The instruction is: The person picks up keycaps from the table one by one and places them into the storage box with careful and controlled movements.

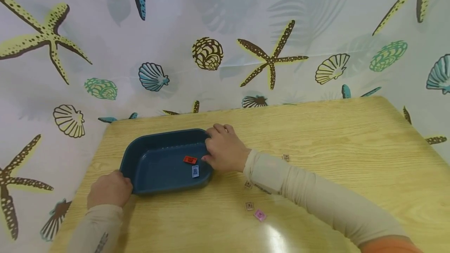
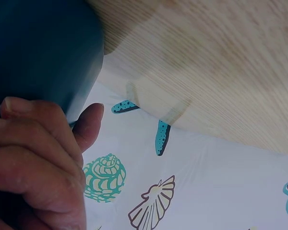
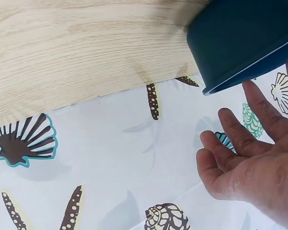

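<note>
A dark blue plastic basin (image 1: 165, 188) stands at the table's left side. My left hand (image 1: 110, 188) grips its left rim, the fingers curled and the thumb at the edge in the left wrist view. Over the basin's right end is my right hand (image 1: 226, 149); its fingers are spread loosely, with a fingertip right at the rim in the right wrist view. On the basin floor lie a small red rectangular piece (image 1: 190, 160) and a small light blue one (image 1: 195, 171), each with a printed mark, near the right thumb.
Small brown printed pieces (image 1: 249, 206) lie scattered on the wooden table (image 1: 334, 136), one beside the right sleeve. A pink piece (image 1: 260, 215) lies near the front. Behind the table hangs a white cloth (image 1: 225, 18) with starfish and shells.
</note>
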The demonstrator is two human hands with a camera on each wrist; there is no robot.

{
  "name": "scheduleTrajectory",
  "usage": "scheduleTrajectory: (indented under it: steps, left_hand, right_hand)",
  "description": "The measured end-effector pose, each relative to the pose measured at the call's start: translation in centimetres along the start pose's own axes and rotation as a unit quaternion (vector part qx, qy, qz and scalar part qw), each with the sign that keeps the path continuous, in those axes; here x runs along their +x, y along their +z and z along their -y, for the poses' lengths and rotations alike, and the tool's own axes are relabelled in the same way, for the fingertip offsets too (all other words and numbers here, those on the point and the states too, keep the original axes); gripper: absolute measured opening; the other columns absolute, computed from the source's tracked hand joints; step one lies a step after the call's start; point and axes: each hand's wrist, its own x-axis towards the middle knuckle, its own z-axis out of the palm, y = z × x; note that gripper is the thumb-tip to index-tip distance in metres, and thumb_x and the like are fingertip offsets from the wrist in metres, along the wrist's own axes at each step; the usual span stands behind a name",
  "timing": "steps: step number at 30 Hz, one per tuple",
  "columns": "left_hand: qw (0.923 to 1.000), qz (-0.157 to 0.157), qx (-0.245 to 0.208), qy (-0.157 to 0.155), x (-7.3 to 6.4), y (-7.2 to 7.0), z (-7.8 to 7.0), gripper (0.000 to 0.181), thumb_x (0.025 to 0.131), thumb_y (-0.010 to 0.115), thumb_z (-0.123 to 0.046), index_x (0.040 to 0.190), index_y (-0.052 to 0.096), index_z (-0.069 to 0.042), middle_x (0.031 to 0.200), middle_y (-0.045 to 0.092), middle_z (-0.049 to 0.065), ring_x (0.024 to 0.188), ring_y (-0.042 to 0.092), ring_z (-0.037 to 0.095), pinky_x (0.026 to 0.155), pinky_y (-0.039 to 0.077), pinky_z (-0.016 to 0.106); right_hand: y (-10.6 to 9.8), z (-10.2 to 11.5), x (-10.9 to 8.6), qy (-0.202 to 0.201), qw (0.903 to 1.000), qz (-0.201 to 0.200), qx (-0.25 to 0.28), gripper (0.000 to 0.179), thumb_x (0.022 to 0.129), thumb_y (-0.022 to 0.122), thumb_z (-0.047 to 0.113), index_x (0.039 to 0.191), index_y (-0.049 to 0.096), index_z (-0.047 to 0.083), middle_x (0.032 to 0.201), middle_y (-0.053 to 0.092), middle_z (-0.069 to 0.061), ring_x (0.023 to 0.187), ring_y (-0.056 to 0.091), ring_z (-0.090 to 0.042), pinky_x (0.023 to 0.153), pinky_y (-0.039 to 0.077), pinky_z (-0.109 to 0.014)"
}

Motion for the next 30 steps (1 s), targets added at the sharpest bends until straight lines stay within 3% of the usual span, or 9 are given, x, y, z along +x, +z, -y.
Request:
scheduleTrajectory:
  steps: [11,18,30]
  left_hand:
    - [1.0000,0.006,-0.001,-0.004,0.1,0.0,-0.1,0.033,0.088,0.042,-0.019,0.087,0.065,0.004,0.084,0.065,0.031,0.068,0.062,0.044,0.053,0.048,0.050]
    - [0.9998,0.015,0.007,-0.010,0.0,0.0,-0.1,0.033,0.089,0.043,-0.021,0.091,0.064,0.005,0.089,0.065,0.033,0.071,0.063,0.046,0.054,0.048,0.050]
    - [0.9997,0.019,0.012,-0.009,0.3,0.2,-0.2,0.032,0.089,0.041,-0.019,0.087,0.064,0.004,0.081,0.065,0.028,0.067,0.062,0.041,0.052,0.047,0.048]
  right_hand:
    - [-0.1,-2.0,-1.5,0.017,0.9994,-0.028,-0.006,0.029,0.086,0.066,0.039,0.077,0.070,0.012,0.131,0.058,-0.012,0.128,0.046,-0.032,0.105,0.035,-0.052]
    - [-0.5,-3.4,-2.6,0.037,0.9989,-0.027,-0.005,0.029,0.087,0.066,0.038,0.080,0.069,0.011,0.131,0.058,-0.013,0.129,0.047,-0.034,0.106,0.034,-0.054]
    - [-0.4,-8.3,-5.5,0.102,0.9943,-0.030,0.004,0.030,0.085,0.069,0.035,0.070,0.065,0.010,0.128,0.060,-0.018,0.127,0.048,-0.037,0.104,0.033,-0.058]
